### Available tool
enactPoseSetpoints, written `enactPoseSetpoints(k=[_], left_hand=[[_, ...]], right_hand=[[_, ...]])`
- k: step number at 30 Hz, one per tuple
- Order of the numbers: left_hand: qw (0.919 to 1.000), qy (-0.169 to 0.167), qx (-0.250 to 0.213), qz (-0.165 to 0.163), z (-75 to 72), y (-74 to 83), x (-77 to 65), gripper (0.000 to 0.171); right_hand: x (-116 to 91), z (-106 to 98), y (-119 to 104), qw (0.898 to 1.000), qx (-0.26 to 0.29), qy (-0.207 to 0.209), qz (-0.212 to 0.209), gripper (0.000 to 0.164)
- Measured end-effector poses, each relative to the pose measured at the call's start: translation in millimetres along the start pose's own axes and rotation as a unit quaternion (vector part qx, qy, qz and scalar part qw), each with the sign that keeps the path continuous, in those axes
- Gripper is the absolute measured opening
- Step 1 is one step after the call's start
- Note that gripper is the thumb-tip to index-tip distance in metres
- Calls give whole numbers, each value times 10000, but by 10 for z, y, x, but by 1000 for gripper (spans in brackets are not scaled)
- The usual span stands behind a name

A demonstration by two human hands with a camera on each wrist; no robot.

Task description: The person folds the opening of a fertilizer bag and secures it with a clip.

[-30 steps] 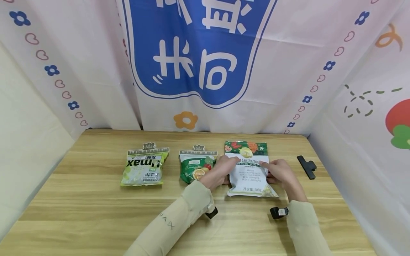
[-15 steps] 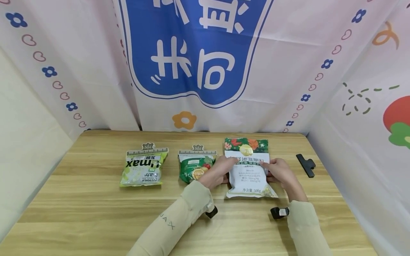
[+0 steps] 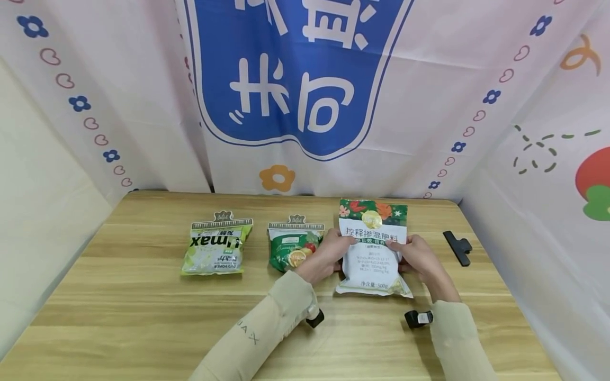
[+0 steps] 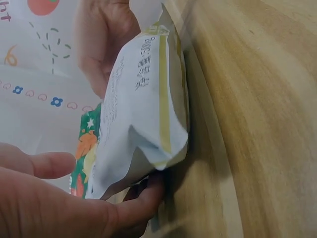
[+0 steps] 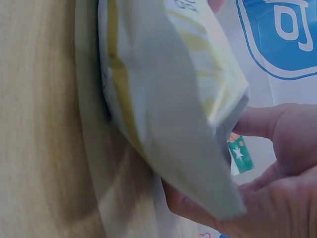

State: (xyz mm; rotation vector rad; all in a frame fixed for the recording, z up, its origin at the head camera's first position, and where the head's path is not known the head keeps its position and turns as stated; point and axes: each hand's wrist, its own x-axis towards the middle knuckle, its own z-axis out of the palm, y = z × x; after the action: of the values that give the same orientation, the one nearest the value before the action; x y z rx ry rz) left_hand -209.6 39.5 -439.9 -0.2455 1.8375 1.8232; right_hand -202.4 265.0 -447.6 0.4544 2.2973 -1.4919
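One plump, creased bag [image 3: 371, 260]: left hand [image 3: 330, 254] and right hand [image 3: 421, 259] grip it, the left partly hiding a green pouch [image 3: 287, 248]; a lime pouch [image 3: 216, 253] and black clip [image 3: 458, 248] flank them.

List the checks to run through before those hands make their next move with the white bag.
1. White bag held on both sides: ok; left hand and right hand grip it.
2. Bag's green top free of fingers: ok.
3. Bag's mouth sealed: cannot tell.
4. Black clip in hand, if wanted next: not ok; it lies on the table, right of the right hand.
5. Lime bag clipped across its top: ok.
6. Small green bag clipped likewise: ok.
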Motion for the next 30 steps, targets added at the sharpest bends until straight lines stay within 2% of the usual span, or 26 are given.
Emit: enactPoseSetpoints(k=[4, 7, 12, 17, 22, 26, 30], left_hand=[[9996, 80, -183, 207, 35, -16, -23, 44], [9992, 259, -65, 306, 67, -26, -40, 54], [9975, 526, 198, 438, 79, -45, -80, 59], [9952, 404, 502, 735, 61, -76, -113, 63], [9931, 346, 646, 912, 25, -70, -179, 61], [9924, 239, 864, 848, -40, -63, -262, 58], [9894, 72, 1201, 817, -104, -41, -368, 68]], right_hand=[[3, -10, -11, 9995, 178, -206, -187, 45], [-14, -9, -22, 9989, 233, -236, -321, 45], [-58, 29, -45, 9976, 336, -225, -567, 47], [-107, 42, -46, 9973, 352, -98, -643, 55], [-164, 16, -67, 9974, -89, -95, -713, 61], [-231, 2, -106, 9953, -413, -213, -854, 54], [-315, -1, -154, 9940, -447, -323, -939, 56]])
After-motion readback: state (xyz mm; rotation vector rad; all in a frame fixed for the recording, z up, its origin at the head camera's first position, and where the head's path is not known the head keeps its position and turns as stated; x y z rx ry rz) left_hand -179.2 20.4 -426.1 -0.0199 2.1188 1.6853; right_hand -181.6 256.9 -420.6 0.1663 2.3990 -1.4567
